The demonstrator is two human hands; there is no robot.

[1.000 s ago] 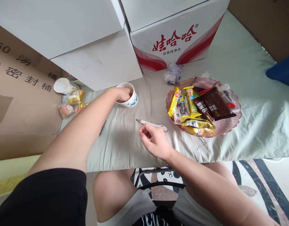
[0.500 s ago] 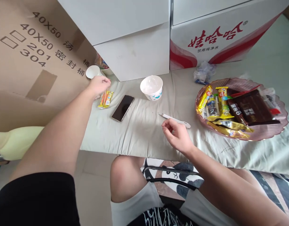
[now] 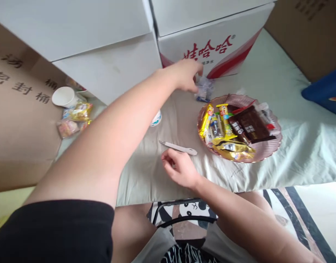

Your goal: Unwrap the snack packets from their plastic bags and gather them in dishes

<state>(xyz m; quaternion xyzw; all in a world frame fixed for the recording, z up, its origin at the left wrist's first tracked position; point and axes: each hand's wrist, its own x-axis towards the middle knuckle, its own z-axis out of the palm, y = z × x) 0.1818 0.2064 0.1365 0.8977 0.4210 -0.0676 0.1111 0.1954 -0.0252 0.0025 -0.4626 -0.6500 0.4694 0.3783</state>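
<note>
Your left hand (image 3: 185,75) has thumb and fingers parted at the near left edge of the crumpled bag (image 3: 205,88); I cannot tell whether the fingertips touch it. The bag sits just right of that grip, by the foot of the red-lettered box (image 3: 222,47), which rises behind your fingers. Nearer you and right of the grip, the pink dish (image 3: 269,148) holds snacks (image 3: 226,118) in yellow, gold and brown wrappers. Under your left forearm, the patterned cup (image 3: 156,119) shows only a sliver of its side.

Your right hand (image 3: 181,168) is nearer you than the left, its fingers loosely curled; I cannot tell whether anything is inside that curl. Just past its knuckles, the knife (image 3: 178,148) lies on the cloth (image 3: 146,182), tip pointing left. Well left of both hands, a white cup (image 3: 62,97) is beside some packets (image 3: 81,111).
</note>
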